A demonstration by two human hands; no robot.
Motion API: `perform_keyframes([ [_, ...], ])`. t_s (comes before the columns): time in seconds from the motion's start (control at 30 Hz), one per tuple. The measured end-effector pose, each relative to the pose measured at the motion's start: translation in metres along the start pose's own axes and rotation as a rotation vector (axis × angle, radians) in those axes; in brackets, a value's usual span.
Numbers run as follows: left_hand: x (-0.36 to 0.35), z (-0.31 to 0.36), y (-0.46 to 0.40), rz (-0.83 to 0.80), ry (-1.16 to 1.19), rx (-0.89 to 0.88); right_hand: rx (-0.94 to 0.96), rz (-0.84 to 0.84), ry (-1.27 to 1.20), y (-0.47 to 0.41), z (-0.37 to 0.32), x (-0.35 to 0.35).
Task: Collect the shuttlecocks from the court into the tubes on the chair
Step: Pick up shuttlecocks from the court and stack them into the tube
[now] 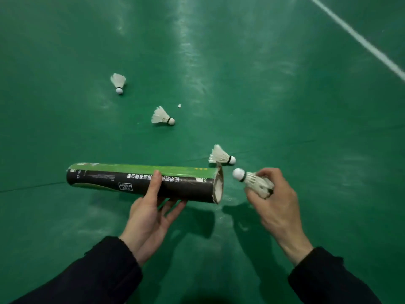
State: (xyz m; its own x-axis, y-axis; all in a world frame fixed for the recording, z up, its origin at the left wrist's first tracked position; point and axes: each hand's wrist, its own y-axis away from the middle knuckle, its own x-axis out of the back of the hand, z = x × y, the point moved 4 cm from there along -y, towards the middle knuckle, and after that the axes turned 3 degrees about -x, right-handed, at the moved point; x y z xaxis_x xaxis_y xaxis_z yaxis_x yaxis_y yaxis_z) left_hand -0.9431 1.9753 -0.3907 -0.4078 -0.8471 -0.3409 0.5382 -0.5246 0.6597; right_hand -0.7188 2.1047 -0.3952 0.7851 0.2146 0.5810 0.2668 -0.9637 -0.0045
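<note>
My left hand (151,212) grips a black-and-green cardboard shuttlecock tube (122,178), held level with its open end (218,185) pointing right. My right hand (277,202) holds a white feather shuttlecock (252,179) by its feathers, cork tip aimed at the tube's mouth and a short gap away from it. Three more white shuttlecocks lie on the green court: one (221,155) just beyond the tube's open end, one (162,116) in the middle, and one (118,82) farther off to the left.
Green court floor (285,106) fills the view. A white court line (361,40) runs diagonally across the top right. A small white feather scrap (179,105) lies near the middle shuttlecock. No chair is in view.
</note>
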Motion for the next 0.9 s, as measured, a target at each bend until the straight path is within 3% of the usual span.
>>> perform_keyframes([
  [0.2, -0.020, -0.012, -0.031, -0.126, -0.033, 0.094, 0.216, 0.029, 0.122, 0.021, -0.039, 0.011],
  [0.3, -0.029, -0.011, -0.040, -0.193, -0.056, 0.104, 0.247, -0.074, 0.261, 0.024, -0.054, 0.007],
  [0.4, -0.036, -0.007, -0.044, -0.274, -0.048, 0.151, 0.044, -0.243, -0.081, 0.031, -0.068, -0.007],
  [0.5, -0.032, 0.005, -0.047, -0.299, 0.019, 0.202, 0.002, -0.094, -0.229, 0.035, -0.086, -0.009],
  [0.63, -0.022, 0.025, -0.048, -0.369, 0.057, 0.238, 0.217, 0.035, 0.295, 0.032, -0.117, -0.018],
  [0.8, -0.006, 0.050, -0.043, -0.421, 0.064, 0.194, 0.004, -0.324, 0.173, 0.021, -0.156, -0.058],
  [0.9, 0.011, 0.063, -0.045, -0.426, 0.060, 0.157, -0.242, -0.657, 0.018, 0.016, -0.178, -0.078],
])
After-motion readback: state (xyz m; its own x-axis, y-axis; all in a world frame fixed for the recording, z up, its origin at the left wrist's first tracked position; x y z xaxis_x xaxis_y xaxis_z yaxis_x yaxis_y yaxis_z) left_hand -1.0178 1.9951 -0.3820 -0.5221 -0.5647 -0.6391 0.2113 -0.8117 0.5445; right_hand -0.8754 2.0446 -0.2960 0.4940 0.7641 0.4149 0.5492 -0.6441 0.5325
